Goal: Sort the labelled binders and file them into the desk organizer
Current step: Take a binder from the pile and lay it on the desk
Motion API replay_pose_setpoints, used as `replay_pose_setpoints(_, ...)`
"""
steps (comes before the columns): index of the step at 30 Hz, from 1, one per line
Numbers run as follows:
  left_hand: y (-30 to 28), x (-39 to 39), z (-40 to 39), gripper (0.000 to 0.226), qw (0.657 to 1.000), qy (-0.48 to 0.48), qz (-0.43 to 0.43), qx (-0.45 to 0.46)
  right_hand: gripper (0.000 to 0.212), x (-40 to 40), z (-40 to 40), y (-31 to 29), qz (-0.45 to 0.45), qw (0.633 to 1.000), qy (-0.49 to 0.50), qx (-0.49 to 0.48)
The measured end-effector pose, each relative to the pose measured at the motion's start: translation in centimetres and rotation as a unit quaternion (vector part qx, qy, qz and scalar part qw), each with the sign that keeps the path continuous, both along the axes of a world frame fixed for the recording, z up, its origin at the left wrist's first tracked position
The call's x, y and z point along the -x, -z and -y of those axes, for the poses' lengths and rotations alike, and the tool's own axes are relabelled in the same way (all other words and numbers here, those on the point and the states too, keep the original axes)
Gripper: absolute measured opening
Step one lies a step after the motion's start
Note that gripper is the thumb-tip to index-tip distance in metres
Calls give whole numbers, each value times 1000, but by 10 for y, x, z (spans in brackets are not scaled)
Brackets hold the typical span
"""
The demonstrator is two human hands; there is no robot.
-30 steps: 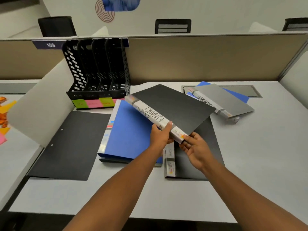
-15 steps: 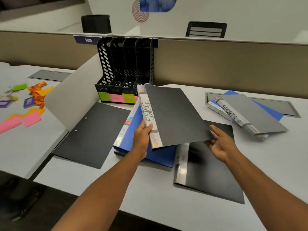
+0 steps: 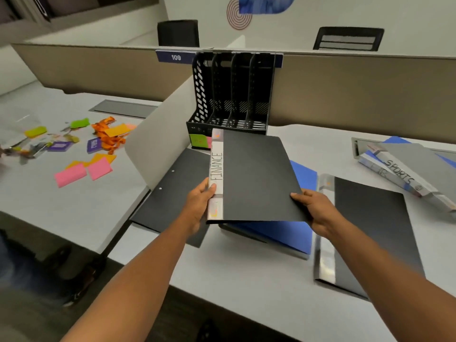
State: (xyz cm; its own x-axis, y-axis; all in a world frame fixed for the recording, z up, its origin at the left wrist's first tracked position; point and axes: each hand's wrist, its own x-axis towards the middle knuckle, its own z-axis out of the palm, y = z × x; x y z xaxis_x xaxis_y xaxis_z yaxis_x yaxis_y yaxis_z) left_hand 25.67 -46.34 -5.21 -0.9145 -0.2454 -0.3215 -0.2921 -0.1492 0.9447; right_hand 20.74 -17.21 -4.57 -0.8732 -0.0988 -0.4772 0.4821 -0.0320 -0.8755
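I hold a black binder with a FINANCE spine label (image 3: 256, 178) above the desk, its spine to the left. My left hand (image 3: 198, 206) grips the spine near its lower end. My right hand (image 3: 314, 211) grips the binder's lower right corner. The black slotted desk organizer (image 3: 232, 95) stands just beyond, against the partition, with coloured sticky labels on its front lip; its slots look empty. A blue binder (image 3: 283, 235) lies under the held one. Another black binder (image 3: 372, 233) lies to the right. A grey SPORTS binder (image 3: 409, 171) rests at far right.
An open black folder (image 3: 170, 191) lies left of the blue binder, by a low grey divider panel (image 3: 160, 139). Coloured sticky notes and orange lanyards (image 3: 96, 149) litter the neighbouring desk at left. A beige partition (image 3: 345, 99) backs the desk.
The FINANCE binder has turned so its spine points at the organizer and has lifted toward it. My right hand has moved onto its lower right corner. My view has shifted left.
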Motion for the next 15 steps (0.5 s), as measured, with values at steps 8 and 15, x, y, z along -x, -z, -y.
replay_pose_setpoints(8,13,8,116,26,971,21,45,232,29,-36,130,9,-114,984,-2,-138)
replay_pose_setpoints(15,18,12,180,32,942,28,58,329,40,-53,200,12,-132,963,-37,-232)
